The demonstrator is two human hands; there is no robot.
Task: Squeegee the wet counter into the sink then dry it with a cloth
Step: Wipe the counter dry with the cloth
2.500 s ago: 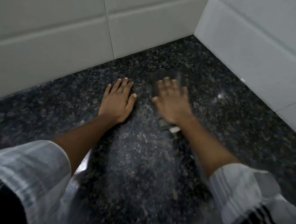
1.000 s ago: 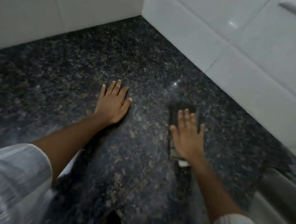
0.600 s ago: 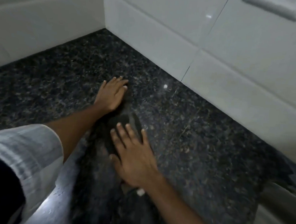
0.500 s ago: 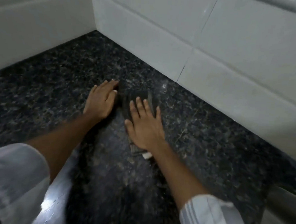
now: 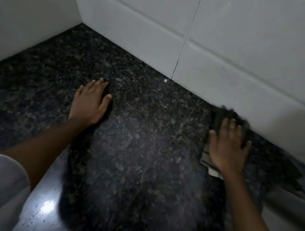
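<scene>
The dark speckled granite counter [image 5: 147, 133] fills the view. My left hand [image 5: 90, 104] lies flat on it, fingers together, holding nothing. My right hand [image 5: 226, 148] presses flat on a dark cloth [image 5: 221, 116], which sits on the counter close to the right wall; a striped pale edge of the cloth shows under my wrist. The cloth's far end nearly touches the wall tiles and is blurred. The sink rim [image 5: 285, 200] shows at the lower right, beyond my right forearm.
White tiled walls [image 5: 223, 48] meet in a corner at the back left of the counter. A bright reflection [image 5: 46, 207] lies on the counter's near edge at the lower left.
My right hand has swept the cloth from beside my left hand to the right, up against the wall. My left hand has stayed flat in place.
</scene>
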